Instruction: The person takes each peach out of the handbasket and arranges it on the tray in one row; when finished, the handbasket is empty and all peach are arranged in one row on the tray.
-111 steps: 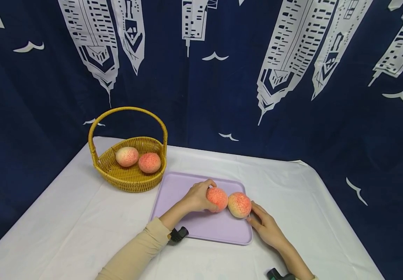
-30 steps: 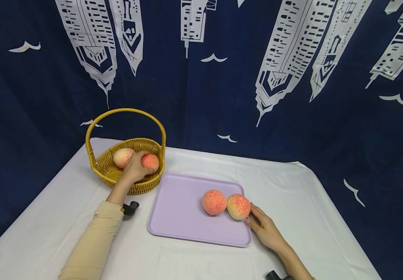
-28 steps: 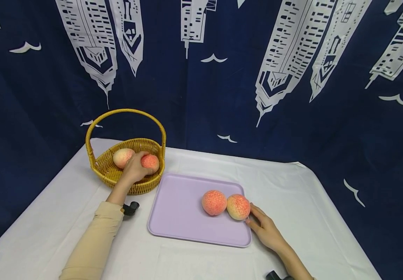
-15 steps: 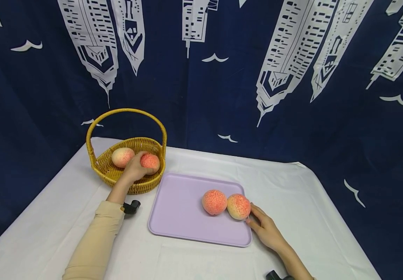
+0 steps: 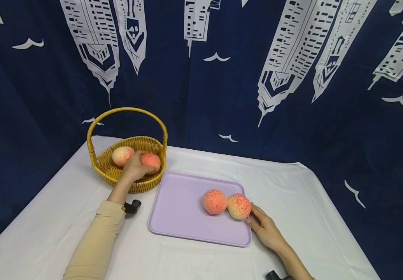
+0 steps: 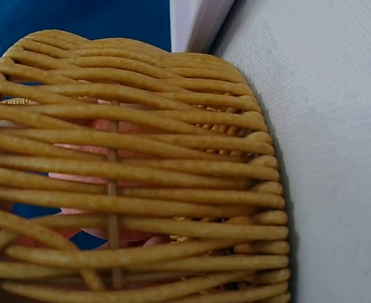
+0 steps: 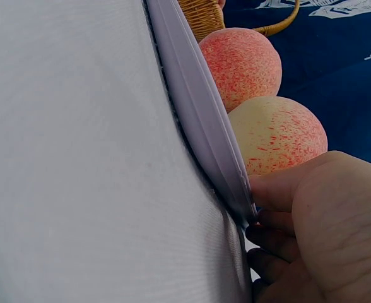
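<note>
My left hand reaches into the wicker basket and grips the redder peach on its right side. A paler peach lies left of that hand, also in the basket. In the left wrist view the basket's woven wall fills most of the picture, with bits of pink showing through the gaps. On the lilac tray a red peach and a yellow-red peach sit side by side. My right hand rests at the tray's right rim, fingertips beside the yellow-red peach.
A white cloth covers the table. The basket's tall arched handle stands above the left hand. Behind the table hangs a dark blue curtain with white building prints.
My left hand has let go of the red peach on the tray and moved left into the basket, where it grips another peach. The right hand has stayed at the tray's rim.
</note>
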Demonstrator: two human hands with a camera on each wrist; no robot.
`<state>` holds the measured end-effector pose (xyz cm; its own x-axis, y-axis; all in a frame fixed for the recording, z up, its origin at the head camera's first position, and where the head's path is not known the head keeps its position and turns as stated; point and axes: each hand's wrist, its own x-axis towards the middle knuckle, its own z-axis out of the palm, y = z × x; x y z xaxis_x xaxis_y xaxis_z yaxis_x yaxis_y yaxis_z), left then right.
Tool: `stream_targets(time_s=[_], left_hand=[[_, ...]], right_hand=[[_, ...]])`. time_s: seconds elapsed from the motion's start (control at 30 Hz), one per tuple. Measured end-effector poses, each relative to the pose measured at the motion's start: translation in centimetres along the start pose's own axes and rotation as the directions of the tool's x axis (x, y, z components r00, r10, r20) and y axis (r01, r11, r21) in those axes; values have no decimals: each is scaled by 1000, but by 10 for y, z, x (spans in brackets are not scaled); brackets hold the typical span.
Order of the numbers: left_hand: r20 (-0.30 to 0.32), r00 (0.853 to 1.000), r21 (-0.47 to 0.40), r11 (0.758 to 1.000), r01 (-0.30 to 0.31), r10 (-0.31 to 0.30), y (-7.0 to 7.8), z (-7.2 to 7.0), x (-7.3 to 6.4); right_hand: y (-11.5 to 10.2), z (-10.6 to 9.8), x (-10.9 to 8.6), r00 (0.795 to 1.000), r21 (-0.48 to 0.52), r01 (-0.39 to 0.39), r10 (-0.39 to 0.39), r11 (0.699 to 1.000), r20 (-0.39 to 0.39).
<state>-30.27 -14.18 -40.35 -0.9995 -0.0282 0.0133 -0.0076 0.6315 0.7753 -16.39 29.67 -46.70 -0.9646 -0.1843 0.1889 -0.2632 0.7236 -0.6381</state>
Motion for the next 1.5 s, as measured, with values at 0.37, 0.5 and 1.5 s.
stream_targets(time_s=[0.37,0.5,1.5], left_hand=[[-137,989,31,998,-54,57,5,-2,-4],[-172,983,23,998,-63,66,11,-10,-8],[170,925,-132,939,-319,338,66,-2,-56]], right_hand=[[1,0,-2,1000,2,-14,14,1000,1],[0,-1,-1,1000,7,-22,22,1000,7],[0,0,-1,1000,-6,-5,5,1000,-2]])
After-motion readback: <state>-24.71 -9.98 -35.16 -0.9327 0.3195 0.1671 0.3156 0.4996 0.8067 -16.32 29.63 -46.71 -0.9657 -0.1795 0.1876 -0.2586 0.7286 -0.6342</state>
